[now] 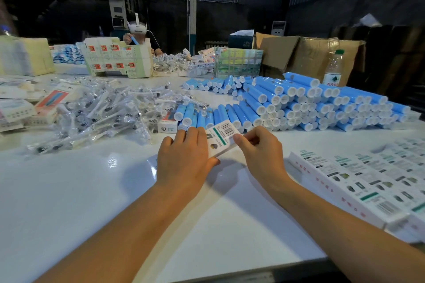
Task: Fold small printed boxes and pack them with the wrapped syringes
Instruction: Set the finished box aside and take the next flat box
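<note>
Small white printed box (221, 139) with barcode and green stripe sits at bench centre, held between both hands just above the glossy white bench (92, 190). Left hand (184, 158) grips its near-left end, fingers curled over the top, thumb under the near edge. Right hand (259, 147) pinches the right side, fingers clamped on the box wall or flap; can't tell which.

Step in hand, as I read it: squaring up or closing the box. Whether a syringe is inside already, can't tell.

To do it well:
- keep left hand as the anchor, don't crush the walls
- right fingers work the flap; crease on the score line, tuck in straight
- barcode face up so the print orientation stays checkable

Supplies: heap of clear-wrapped syringes (103, 108) at 10 o'clock from the box, near. Stacked blue cylindrical tubes with white caps (299, 103) at 1 o'clock, front row just beyond the box. Flat printed box blanks (358, 174), overlapped in a row, at 4 o'clock, near the right forearm.

Risk: the glossy bench likely lets the box slide if pressed down at an angle.
</note>
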Available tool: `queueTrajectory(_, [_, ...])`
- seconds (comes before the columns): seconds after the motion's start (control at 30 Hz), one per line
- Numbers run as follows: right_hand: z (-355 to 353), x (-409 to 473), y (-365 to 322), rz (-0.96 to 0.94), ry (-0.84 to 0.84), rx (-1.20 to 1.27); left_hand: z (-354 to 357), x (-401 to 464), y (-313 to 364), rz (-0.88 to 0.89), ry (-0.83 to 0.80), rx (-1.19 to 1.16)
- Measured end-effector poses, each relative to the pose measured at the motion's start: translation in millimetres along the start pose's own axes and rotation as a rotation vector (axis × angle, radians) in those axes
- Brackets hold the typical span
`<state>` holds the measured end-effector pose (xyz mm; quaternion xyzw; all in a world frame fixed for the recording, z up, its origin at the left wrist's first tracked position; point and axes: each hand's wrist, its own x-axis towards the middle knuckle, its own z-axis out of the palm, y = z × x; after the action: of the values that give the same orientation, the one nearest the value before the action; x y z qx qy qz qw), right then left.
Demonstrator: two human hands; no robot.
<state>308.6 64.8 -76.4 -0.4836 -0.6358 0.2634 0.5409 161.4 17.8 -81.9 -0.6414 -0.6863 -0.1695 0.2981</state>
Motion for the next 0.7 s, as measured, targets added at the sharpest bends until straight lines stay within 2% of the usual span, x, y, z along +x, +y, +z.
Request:
queueTrajectory(0.23, [1.7,-3.4,3.2,-0.153,0.024,-0.145,0.0,0.1,1.1,0.020,0.003,0.020])
queueTrajectory(0.57, [2.1,-6.2,4.1,-0.229,0.011,-0.203,-2.3,-1.2,1.6,0.048,0.009,0.009])
queueTrajectory(0.7, [1.1,-7.7,3.1,-0.314,0.005,-0.254,-2.0,-1.4,0.2,0.060,0.006,-0.002])
